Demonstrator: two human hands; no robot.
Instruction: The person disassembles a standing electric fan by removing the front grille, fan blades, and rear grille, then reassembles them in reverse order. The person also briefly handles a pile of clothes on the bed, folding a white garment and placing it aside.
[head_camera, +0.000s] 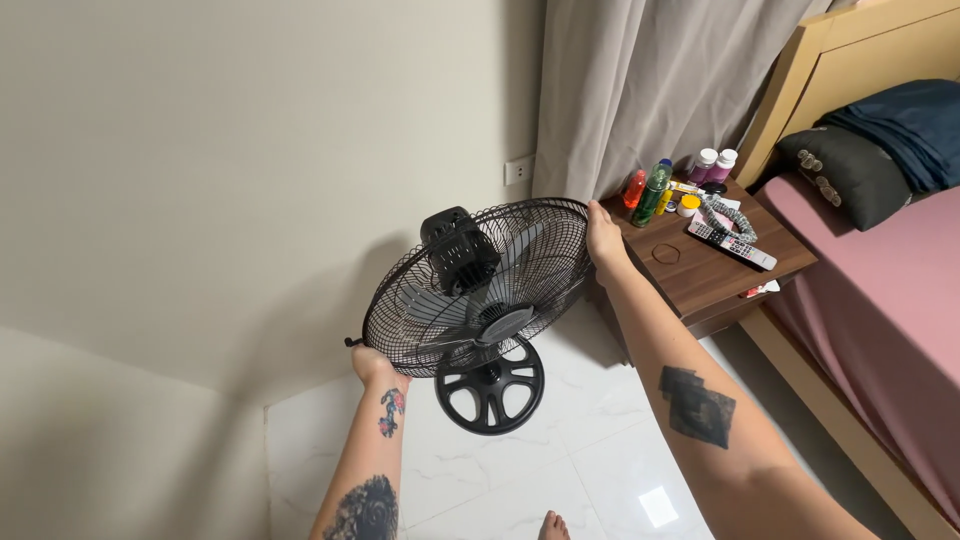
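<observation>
Both hands, left (372, 366) and right (603, 238), closed on opposite rims of black fan (478, 290).

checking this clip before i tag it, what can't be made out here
Head view only:
- Left hand: fingers hidden behind the black wire-cage fan rim.
- Right hand: fingertips curl over the far rim, out of sight.
- Fan's stand: hidden behind the cage above the round black base.
- Small bottles on the brown wooden nightstand: too small to identify.
- Bed: cut by the right edge.
</observation>
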